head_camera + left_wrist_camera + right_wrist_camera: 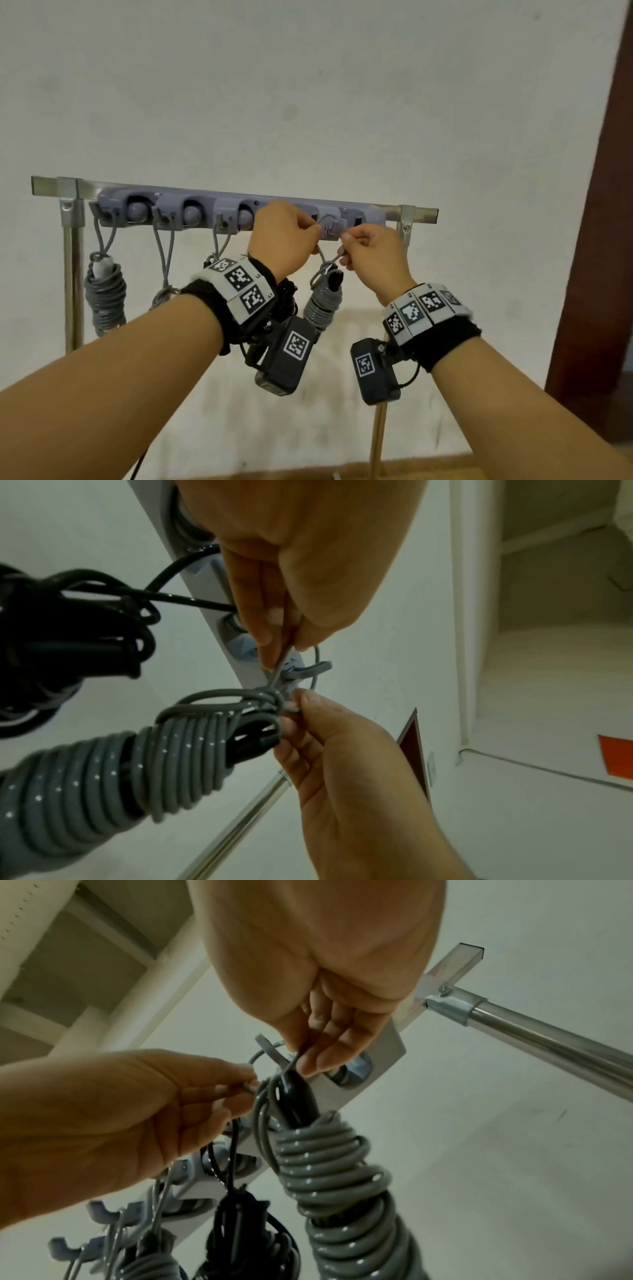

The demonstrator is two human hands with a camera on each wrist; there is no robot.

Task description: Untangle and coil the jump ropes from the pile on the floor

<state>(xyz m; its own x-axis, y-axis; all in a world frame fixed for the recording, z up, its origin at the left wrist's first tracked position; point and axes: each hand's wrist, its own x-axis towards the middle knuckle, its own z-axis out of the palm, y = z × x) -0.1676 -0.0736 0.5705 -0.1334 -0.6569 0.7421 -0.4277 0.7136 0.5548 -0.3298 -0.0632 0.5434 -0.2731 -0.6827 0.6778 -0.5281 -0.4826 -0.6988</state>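
A coiled grey jump rope (323,305) (137,772) (342,1177) with a black handle hangs just below a grey hook (330,226) (308,669) of the wall-side hook rack (239,209). Its thin top loop (320,253) runs up towards that hook. My left hand (317,228) (284,639) pinches one strand of the loop at the hook. My right hand (346,240) (301,1056) pinches the other strand just to the right. Whether the loop sits over the hook is hidden by my fingers.
Two more grey coiled ropes (104,298) (164,294) hang from hooks on the left, and a black one (68,628) (240,1231) beside my left wrist. The rack sits on a metal bar (418,214) with steel posts (73,274). A brown door frame (599,205) stands right.
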